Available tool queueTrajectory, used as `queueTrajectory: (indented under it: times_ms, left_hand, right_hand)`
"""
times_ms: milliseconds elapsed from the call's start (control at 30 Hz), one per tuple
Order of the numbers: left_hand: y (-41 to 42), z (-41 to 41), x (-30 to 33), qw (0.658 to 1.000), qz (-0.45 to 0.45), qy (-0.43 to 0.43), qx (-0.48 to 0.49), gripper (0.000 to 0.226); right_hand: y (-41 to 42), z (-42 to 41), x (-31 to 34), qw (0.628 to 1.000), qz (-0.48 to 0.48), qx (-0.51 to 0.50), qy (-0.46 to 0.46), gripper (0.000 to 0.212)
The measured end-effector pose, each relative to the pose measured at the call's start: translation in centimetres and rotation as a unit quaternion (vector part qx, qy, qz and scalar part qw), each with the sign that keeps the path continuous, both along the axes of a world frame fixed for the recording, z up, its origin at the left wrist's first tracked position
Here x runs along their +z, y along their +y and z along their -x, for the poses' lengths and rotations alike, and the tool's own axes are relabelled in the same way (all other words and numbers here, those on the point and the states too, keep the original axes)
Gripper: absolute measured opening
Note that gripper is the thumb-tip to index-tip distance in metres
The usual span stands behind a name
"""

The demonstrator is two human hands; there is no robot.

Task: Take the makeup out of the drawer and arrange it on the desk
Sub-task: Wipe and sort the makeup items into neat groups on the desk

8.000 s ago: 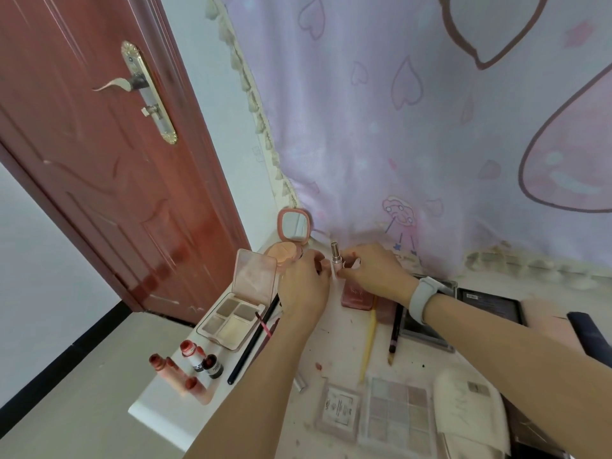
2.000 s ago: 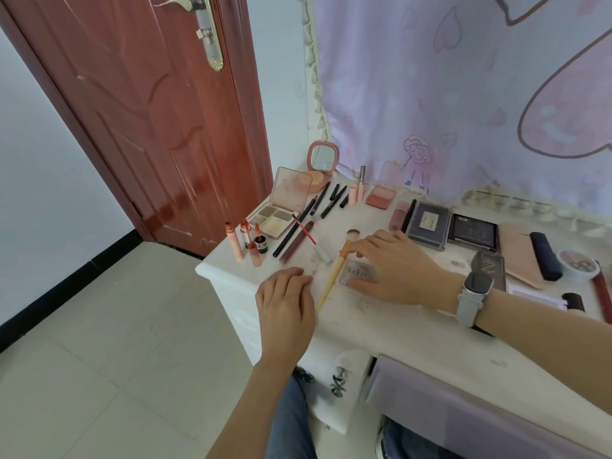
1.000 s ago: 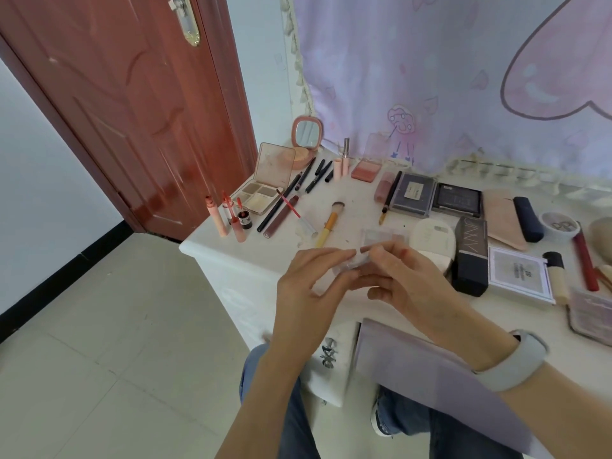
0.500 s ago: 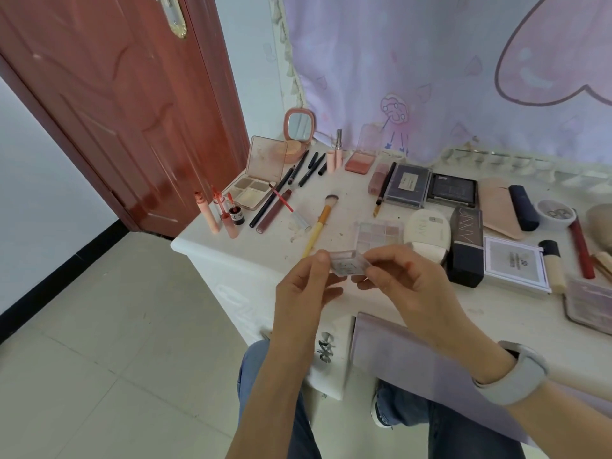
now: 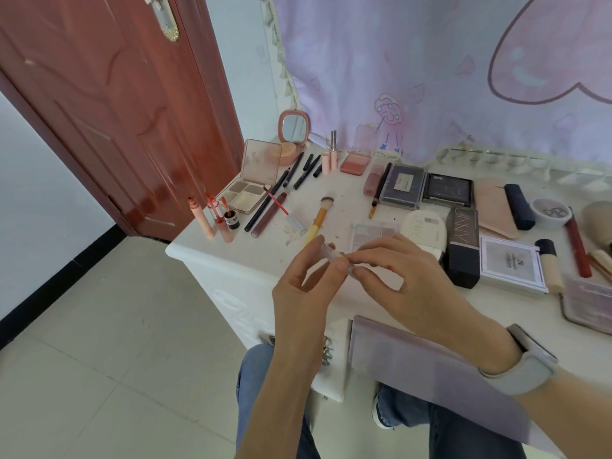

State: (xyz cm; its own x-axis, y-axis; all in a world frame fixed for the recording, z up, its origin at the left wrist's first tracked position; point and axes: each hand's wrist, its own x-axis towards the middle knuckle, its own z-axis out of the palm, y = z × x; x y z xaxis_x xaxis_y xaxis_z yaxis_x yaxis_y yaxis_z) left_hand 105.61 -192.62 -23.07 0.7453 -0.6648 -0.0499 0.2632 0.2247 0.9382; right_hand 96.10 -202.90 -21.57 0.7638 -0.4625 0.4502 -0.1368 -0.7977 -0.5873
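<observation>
Both hands hold a small clear case [image 5: 337, 259] above the near edge of the white desk [image 5: 212, 256]: the left hand [image 5: 303, 293] pinches its left end, the right hand [image 5: 402, 281] its right. Makeup lies spread across the desk beyond, including a yellow-handled brush [image 5: 318, 217].

brush [image 5: 320, 215] left of palette [image 5: 374, 231], on desk [image 5: 231, 260]

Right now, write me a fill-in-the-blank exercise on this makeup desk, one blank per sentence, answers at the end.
1. The left hand and right hand together hold a small clear ____ case.
2. The yellow-handled brush lies flat on the ____ desk.
3. The round mirror stands at the desk's back corner, nearest the ____ door.
4. A grey watch sits on the ____ wrist.

Answers: plastic; white; red-brown; right
</observation>
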Motion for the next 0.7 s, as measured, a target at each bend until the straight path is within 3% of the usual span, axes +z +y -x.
queueTrajectory:
  times_ms: [133, 400, 567, 700]
  left_hand:
    - [0.0, -0.6, -0.3, 1.0, -0.019, -0.017, 0.013, 0.045]
    - [0.1, -1.0, -0.2, 0.999, -0.033, -0.034, 0.004, 0.054]
    - [0.1, -1.6, -0.2, 0.999, -0.021, -0.009, -0.035, 0.064]
    - [-0.3, -2.6, 0.4, 0.997, 0.005, 0.035, -0.071, 0.054]
  right_hand:
    - [-0.4, -0.2, 0.9, 0.998, 0.034, 0.018, 0.058, 0.02]
    - [-0.4, -0.5, 1.7, 0.993, 0.054, 0.034, 0.102, 0.017]
    - [-0.9, -0.7, 2.1, 0.993, -0.011, 0.03, 0.115, 0.027]
    - [-2.4, -1.2, 2.7, 0.989, -0.113, 0.003, 0.1, 0.022]
